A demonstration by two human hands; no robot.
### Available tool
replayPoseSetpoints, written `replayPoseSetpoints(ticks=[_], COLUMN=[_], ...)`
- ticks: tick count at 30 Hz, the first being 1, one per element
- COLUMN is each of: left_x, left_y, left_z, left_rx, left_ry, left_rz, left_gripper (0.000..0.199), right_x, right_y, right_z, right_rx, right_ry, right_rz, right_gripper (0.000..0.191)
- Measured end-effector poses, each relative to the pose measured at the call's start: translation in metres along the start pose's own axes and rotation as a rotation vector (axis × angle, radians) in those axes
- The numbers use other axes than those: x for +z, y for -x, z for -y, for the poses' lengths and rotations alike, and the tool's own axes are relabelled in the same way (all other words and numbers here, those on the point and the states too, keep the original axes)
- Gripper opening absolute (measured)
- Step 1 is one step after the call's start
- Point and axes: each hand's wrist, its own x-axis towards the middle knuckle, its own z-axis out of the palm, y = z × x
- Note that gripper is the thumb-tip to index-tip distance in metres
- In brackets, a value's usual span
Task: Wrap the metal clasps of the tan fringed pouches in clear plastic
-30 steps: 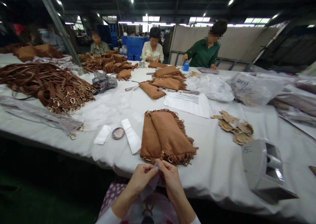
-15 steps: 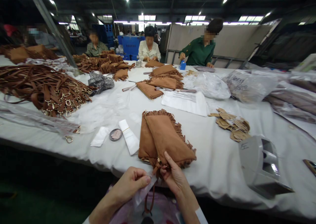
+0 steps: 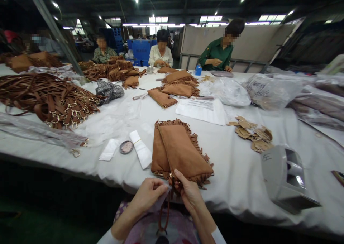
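Observation:
Two brown fringed pouches lie stacked at the table's front edge, the upper pouch [image 3: 185, 151] turned at an angle over the lower pouch [image 3: 158, 154]. Between thumb and fingers, my left hand [image 3: 147, 195] pinches a small clear plastic sleeve [image 3: 160, 201]. My right hand [image 3: 190, 194] is closed on the base of the brown wrist strap [image 3: 163, 217], beside the upper pouch's zip end; its thumb rests on the pouch's corner. The strap's loop hangs over the table edge above my lap. Plastic and strap meet between my hands, where fingers partly hide them.
Left of the pouches are a banded white stack [image 3: 140, 149], a small round tin [image 3: 126, 147] and a folded white piece [image 3: 109, 149]. Brown straps with clasps [image 3: 53, 100] pile at left. Paper tags [image 3: 254, 133] and a grey dispenser [image 3: 285, 179] stand right. Co-workers sit across the table.
My left hand has moved slightly up and closer to my right hand, with the plastic sleeve. Across the table, the hand of the person in green has left the blue bottle.

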Motion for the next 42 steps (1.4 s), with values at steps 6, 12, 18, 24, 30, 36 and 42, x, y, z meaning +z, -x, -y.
replayPoseSetpoints(ticks=[6, 12, 18, 24, 30, 36, 42], left_x=[0.001, 0.004, 0.015, 0.004, -0.005, 0.003, 0.001], left_y=[-0.007, -0.001, -0.006, -0.021, -0.026, -0.036, -0.069], left_z=[0.013, 0.011, 0.007, -0.006, -0.017, -0.022, -0.047], left_rx=[-0.009, 0.061, 0.024, -0.080, -0.169, -0.164, -0.195], left_ry=[0.070, -0.110, -0.078, 0.111, 0.233, 0.158, 0.151], left_rz=[-0.050, -0.207, -0.148, -0.017, 0.129, 0.134, 0.127], left_gripper=[0.043, 0.039, 0.044, 0.054, 0.050, 0.045, 0.029], right_x=[-0.002, -0.001, -0.001, -0.002, -0.003, -0.008, -0.007], right_y=[0.001, 0.001, 0.005, 0.005, -0.001, -0.013, -0.030], right_z=[-0.005, -0.007, -0.004, -0.001, -0.003, 0.005, 0.049], right_rx=[-0.066, -0.084, -0.109, -0.127, -0.135, -0.196, -0.139], right_ry=[-0.024, 0.008, 0.014, 0.026, 0.007, -0.004, 0.145], right_rz=[-0.021, -0.030, -0.030, -0.016, 0.009, -0.005, 0.054], right_gripper=[0.037, 0.037, 0.035, 0.032, 0.033, 0.037, 0.029])
